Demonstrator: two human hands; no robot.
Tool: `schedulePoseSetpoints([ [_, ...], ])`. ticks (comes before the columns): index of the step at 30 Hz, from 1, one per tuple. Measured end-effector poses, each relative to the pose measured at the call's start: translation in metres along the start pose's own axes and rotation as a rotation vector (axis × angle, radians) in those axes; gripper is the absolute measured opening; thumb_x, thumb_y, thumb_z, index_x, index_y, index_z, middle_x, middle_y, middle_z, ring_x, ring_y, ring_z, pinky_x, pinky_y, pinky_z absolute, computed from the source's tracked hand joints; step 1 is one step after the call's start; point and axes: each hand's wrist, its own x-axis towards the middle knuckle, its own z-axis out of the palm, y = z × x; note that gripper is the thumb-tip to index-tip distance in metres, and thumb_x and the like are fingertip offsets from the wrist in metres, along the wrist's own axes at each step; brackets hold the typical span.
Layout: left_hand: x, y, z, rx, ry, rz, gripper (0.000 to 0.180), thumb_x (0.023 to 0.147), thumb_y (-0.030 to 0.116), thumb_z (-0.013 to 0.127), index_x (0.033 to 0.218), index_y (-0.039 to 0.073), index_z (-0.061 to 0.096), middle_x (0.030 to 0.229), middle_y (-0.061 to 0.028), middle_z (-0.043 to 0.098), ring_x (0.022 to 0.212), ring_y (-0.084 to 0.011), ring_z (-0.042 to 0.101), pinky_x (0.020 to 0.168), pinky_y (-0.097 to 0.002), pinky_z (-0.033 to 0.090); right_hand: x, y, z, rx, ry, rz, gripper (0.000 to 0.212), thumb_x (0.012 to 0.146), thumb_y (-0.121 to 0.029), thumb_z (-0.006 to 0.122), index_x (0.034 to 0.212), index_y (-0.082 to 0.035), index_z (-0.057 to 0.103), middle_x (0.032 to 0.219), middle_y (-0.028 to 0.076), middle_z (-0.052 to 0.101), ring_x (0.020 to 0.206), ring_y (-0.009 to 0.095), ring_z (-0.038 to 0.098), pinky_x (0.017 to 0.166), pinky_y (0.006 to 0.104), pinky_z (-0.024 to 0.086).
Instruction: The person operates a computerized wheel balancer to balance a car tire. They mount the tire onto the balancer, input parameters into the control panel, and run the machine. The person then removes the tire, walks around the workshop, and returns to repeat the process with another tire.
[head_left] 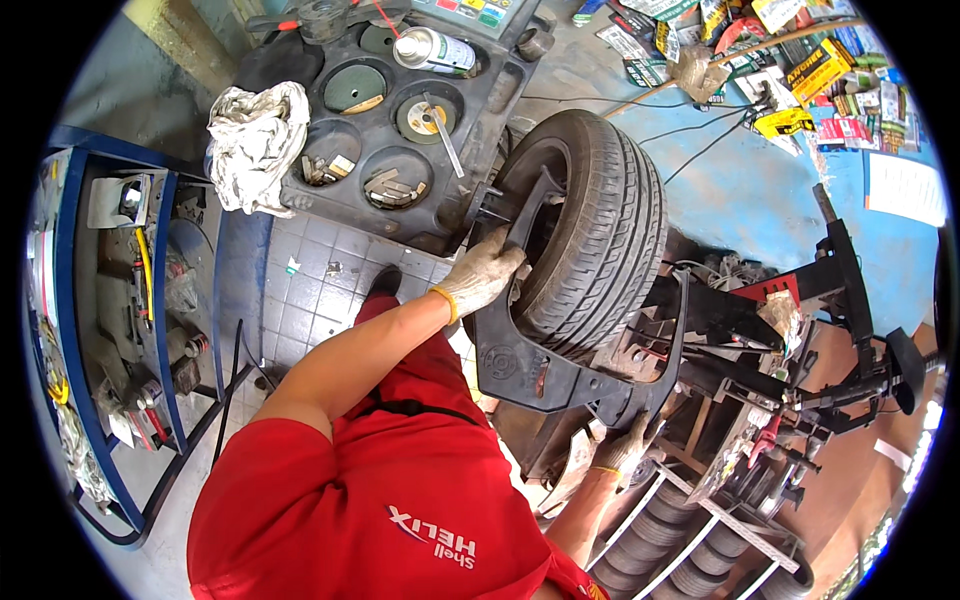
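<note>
Head-worn fisheye view, facing down, close

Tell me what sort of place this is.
Probably a tyre workshop: a large tyre stands near the middle of the view, more tyres are stacked at lower right, and a dark tray holds round discs.

My gloved left hand [485, 275] is touching the black frame [530, 370] beside the tyre [600, 230], and my gloved right hand [625, 450] is touching its other end. Near my left hand, a grey tray [345, 205] is carrying a spray can [435, 50], a white rag [257, 145], discs [355, 85] and small metal pieces [395, 187]. More tyres [640, 550] are lying stacked near my right arm.
</note>
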Motion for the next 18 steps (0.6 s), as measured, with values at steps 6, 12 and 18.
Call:
schedulePoseSetpoints([
  [6, -0.005, 0.01, 0.007, 0.075, 0.02, 0.015, 0.025, 0.108, 0.024, 0.057, 0.127, 0.007, 0.059, 0.093, -0.0035, 0.067, 0.072, -0.013, 0.059, 0.065, -0.0298, 0.051, 0.007, 0.009, -0.007, 0.067, -0.067, 0.039, 0.057, 0.108, -0.015, 0.063, 0.162, -0.015, 0.044, 0.145, 0.009, 0.064, 0.12, 0.023, 0.067, 0.09, 0.036, 0.062],
  [12, -0.015, 0.049, 0.024, 0.051, 0.03, -0.137, 0.037, 0.107, 0.024, 0.06, 0.139, 0.004, 0.059, 0.103, -0.0035, 0.067, 0.095, -0.014, 0.063, 0.083, -0.0276, 0.054, 0.017, 0.007, -0.006, 0.053, -0.035, 0.059, 0.061, 0.107, -0.012, 0.064, 0.163, -0.007, 0.041, 0.155, 0.011, 0.056, 0.134, 0.023, 0.059, 0.112, 0.0361, 0.048],
  [18, -0.008, 0.035, 0.027, 0.169, 0.159, 0.016, 0.024, 0.107, 0.022, 0.061, 0.125, 0.006, 0.064, 0.093, -0.004, 0.067, 0.081, -0.0163, 0.064, 0.066, -0.0315, 0.054, 0.051, 0.02, -0.005, 0.075, -0.153, 0.006, 0.058, 0.105, -0.008, 0.068, 0.156, 0.006, 0.045, 0.143, 0.016, 0.061, 0.123, 0.018, 0.06, 0.107, 0.0299, 0.05],
])
